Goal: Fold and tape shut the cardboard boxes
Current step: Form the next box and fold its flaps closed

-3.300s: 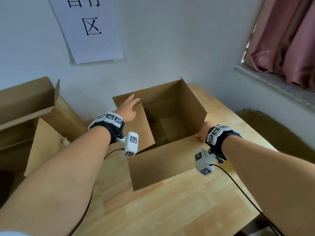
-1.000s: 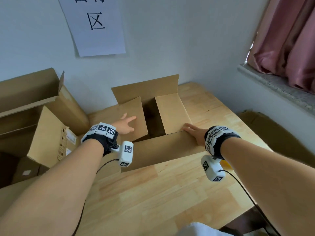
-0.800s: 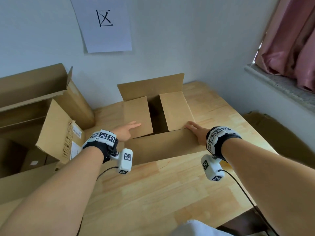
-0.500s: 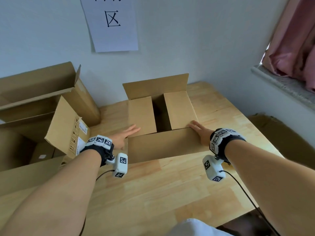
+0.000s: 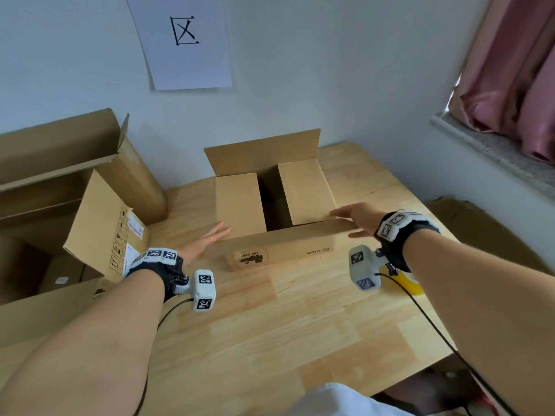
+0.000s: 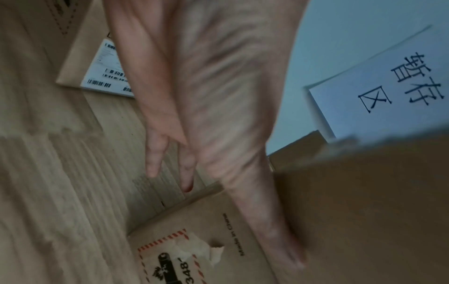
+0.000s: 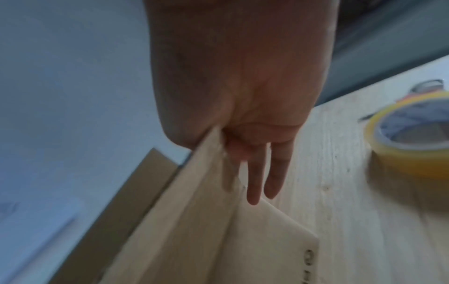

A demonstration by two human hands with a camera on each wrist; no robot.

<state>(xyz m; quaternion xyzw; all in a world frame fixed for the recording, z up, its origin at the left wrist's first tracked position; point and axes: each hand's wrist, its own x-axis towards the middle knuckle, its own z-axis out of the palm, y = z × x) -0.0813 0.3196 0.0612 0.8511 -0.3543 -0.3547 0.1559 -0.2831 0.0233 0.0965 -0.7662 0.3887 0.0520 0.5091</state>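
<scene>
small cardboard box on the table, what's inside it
Between the two folded side flaps of the small cardboard box only a dark gap shows, with bare inner wall. The flaps cover the rest, so any contents cannot be seen.

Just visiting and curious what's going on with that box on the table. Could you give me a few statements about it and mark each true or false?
1. Both short side flaps of the cardboard box are folded inward. True.
2. The far long flap is folded down. False: it stands up.
3. A roll of tape lies on the wooden table. True.
4. The right hand holds the tape. False: it is at the near flap's right end.
5. The left hand is a fist. False: its fingers are straight.
</scene>
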